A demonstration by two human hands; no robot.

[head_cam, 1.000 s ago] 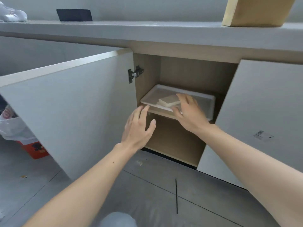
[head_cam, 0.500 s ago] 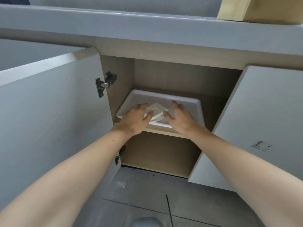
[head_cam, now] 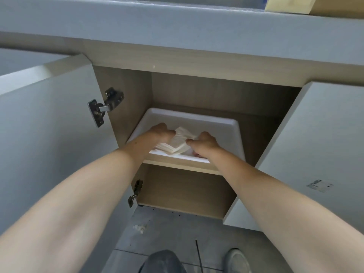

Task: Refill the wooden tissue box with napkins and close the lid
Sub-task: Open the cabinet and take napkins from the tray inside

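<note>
At the centre of the frame a stack of white napkins point(head_cam: 180, 143) is grasped from both sides, the left hand point(head_cam: 159, 133) closed on its left edge and the right hand point(head_cam: 204, 144) on its right. The stack lies in a white tray point(head_cam: 222, 131) on the shelf of an open cabinet point(head_cam: 197, 91). A corner of a wooden tissue box point(head_cam: 291, 4) is seen on the countertop point(head_cam: 157, 20), upper right.

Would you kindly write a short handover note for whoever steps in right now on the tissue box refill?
Left hand: gripping the left side of the napkin stack.
Right hand: gripping its right side.
The napkins are partly lifted out of the white tray on the open cabinet's shelf.
The wooden tissue box sits up on the counter, only partly in view.
Done: napkins gripped.
Left: carry them to the box, fill it, close the lid.
</note>
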